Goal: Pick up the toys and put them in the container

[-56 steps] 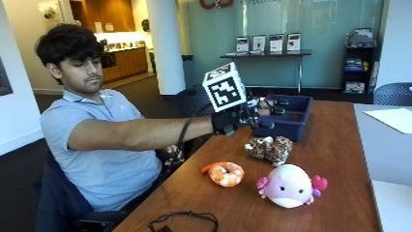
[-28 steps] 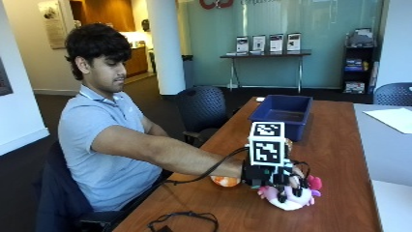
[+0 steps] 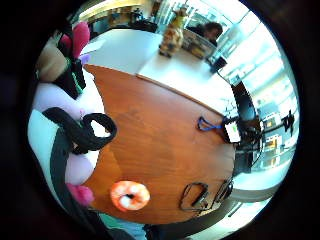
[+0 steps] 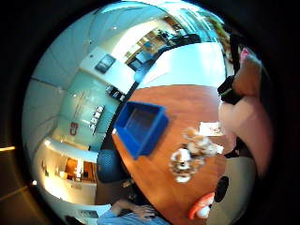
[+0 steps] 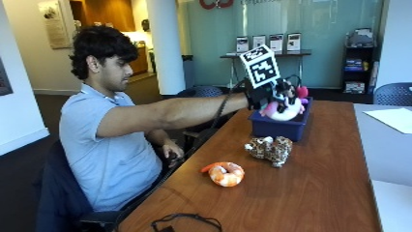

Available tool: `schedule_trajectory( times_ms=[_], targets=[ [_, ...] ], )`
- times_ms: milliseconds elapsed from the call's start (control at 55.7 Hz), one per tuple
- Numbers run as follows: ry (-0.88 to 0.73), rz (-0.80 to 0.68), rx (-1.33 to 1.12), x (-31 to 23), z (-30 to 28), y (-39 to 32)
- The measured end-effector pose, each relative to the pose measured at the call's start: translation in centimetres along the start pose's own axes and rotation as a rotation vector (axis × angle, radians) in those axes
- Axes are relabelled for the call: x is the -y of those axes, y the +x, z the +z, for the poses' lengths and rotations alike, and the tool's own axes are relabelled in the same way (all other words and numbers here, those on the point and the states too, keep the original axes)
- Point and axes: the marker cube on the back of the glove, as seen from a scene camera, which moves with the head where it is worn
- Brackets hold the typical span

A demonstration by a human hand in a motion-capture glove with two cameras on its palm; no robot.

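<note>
My gloved right hand [image 5: 269,94] grips a white and pink plush toy [image 5: 285,109] and holds it in the air just above the blue container [image 5: 278,128] at the far side of the wooden table [image 5: 309,193]. The plush [image 3: 70,100] fills one side of the little finger side palm view, close to the palm. A spotted brown plush [image 5: 270,148] lies on the table in front of the container. An orange shrimp plush [image 5: 223,173] lies nearer the person. The thumb side palm view shows the container [image 4: 140,127], the spotted plush [image 4: 192,157] and the shrimp [image 4: 201,208] below.
A black cable [image 5: 183,221] lies at the table's near edge. White tabletops [image 5: 389,145] adjoin on the right, with a paper sheet [image 5: 394,119] on one. A black chair [image 5: 54,198] holds the seated person; their bare hand [image 5: 172,152] rests below the table edge.
The hand went down onto the white and pink plush at the near part of the table, took hold of it, and has carried it up and back to above the blue container.
</note>
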Motion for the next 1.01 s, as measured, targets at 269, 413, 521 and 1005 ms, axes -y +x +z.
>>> schedule_trajectory(
  times_ms=[269, 413, 521, 1005],
  targets=[
    [-0.089, -0.291, 0.048, 3.3, 3.5, -19.0],
    [-0.134, -0.320, 0.072, 3.9, 7.2, -24.0],
    [-0.146, -0.323, 0.075, 4.0, 8.5, -24.5],
    [-0.336, -0.146, -0.062, 1.0, 6.9, -14.7]
  ],
)
